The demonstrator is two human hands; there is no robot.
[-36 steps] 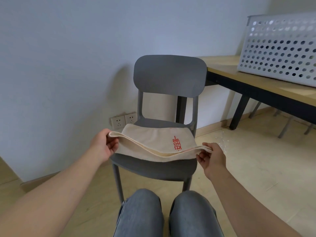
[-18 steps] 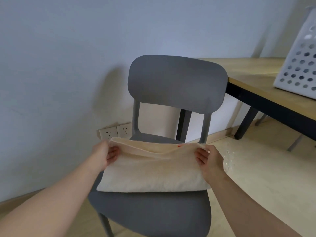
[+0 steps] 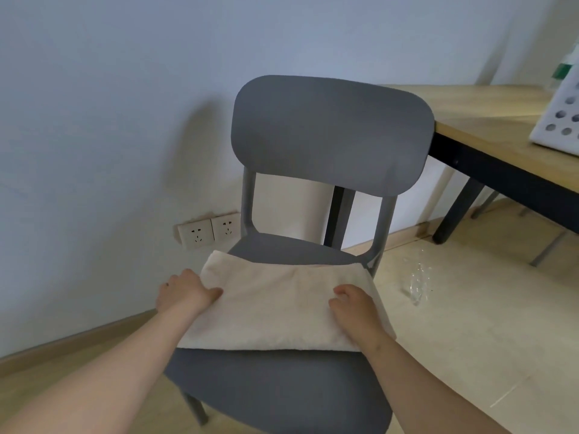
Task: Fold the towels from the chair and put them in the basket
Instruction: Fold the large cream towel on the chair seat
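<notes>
The towel lies folded flat across the middle of the seat of the chair. Its near long edge is straight and its far edge stops short of the backrest. The seat probably serves as the folding surface because it holds the cloth flat and within reach of both arms.

The left grip sits at the seat's left side, with its fingers laid over the towel's short edge. The thumb is hidden, so it cannot be told whether the edge is pinched or only pressed. The right grip rests on top of the cloth toward the seat's right side. Its fingers are bent and loose and clamp nothing, which suggests it is there to keep the layers from sliding.

The basket stands on the tabletop, to the right of the chair and beyond its backrest, well apart from the towel. The fold looks unfinished, and the transfer to the basket is not yet done.
</notes>
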